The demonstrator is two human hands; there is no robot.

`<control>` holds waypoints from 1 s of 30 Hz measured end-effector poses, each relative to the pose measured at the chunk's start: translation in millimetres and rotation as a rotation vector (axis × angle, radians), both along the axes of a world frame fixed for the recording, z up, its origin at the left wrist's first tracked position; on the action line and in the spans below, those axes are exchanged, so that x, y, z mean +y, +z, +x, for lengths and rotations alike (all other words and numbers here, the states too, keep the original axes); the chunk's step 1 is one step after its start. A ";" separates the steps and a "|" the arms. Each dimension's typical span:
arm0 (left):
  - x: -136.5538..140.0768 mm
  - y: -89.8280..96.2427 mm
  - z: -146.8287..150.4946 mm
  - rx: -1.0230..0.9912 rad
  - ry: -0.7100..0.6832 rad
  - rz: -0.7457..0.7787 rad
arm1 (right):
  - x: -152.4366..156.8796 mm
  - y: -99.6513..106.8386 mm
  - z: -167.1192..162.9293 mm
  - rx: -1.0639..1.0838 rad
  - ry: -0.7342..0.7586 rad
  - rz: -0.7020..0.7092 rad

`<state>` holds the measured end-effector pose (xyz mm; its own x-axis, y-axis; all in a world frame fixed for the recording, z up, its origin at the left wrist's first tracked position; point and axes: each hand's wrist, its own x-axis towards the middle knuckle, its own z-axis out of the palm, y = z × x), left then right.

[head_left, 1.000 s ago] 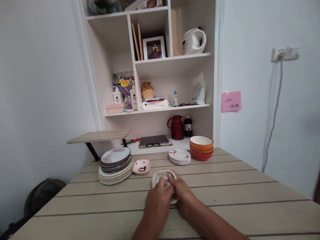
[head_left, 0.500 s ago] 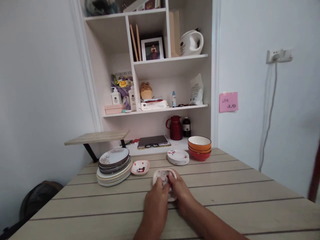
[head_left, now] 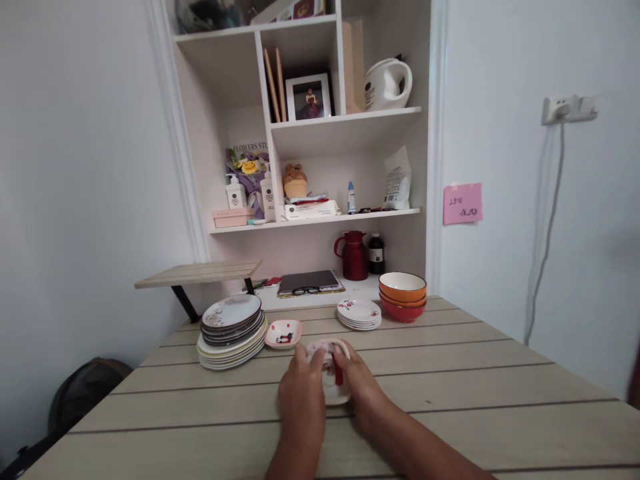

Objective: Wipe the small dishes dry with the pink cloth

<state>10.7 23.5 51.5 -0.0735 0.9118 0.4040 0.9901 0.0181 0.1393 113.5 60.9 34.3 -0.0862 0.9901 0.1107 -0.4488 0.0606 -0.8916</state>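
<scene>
A small pale dish with rounded corners is between my hands over the near middle of the table. Red and pinkish patches show inside it, but blur hides whether they are print or something lying there. My left hand grips the dish's left edge, thumb over the inside. On the opposite side my right hand holds the rim, its thumb beside the red patch. The fingers under the dish are hidden. Just beyond my left hand sits another small dish, with a pink-spotted rim and a red and black print.
Stacked plates stand at the left, near a raised wooden shelf. Small flowered plates and orange and red bowls are stacked at the back right. Behind are a closed laptop-like slab and a red jug.
My left hand has shifted left, its thumb drawing back from the middle of the dish toward the edge. More of the inside shows. My right hand stays on the right rim.
</scene>
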 end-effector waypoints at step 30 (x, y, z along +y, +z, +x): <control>0.7 -13.5 3.9 -0.140 -0.217 -0.103 | 2.8 -2.5 4.9 -0.008 -0.075 0.048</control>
